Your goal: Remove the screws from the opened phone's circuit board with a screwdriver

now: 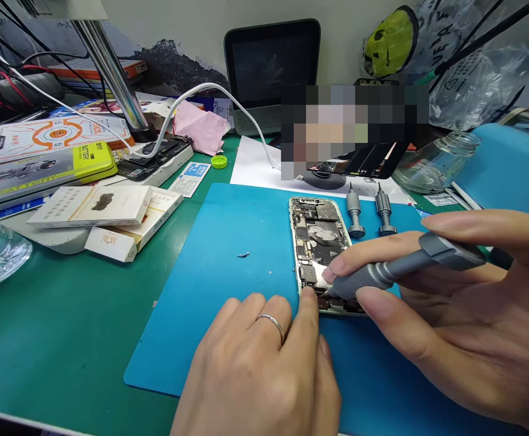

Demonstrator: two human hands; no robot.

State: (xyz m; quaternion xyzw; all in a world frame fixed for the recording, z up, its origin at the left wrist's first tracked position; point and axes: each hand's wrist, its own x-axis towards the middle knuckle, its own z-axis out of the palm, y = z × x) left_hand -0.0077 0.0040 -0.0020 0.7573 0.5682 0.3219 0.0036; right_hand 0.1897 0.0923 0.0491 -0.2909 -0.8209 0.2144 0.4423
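The bare right hand (464, 315) hides the four-o'clock side of the opened, pale-framed phone (322, 233). At the phone's nine o'clock, a slim dark sliver (243, 255) is too small to identify. Toward the view's one o'clock, a pixelated patch (350, 127) is blurred.

One wall (191, 24), pale, is standing behind; a dark, flaking patch (168, 60) is showing low on it. One table (86, 321), green-topped, is stretching before it. One metal post (109, 72) is slanting at left, catching light.
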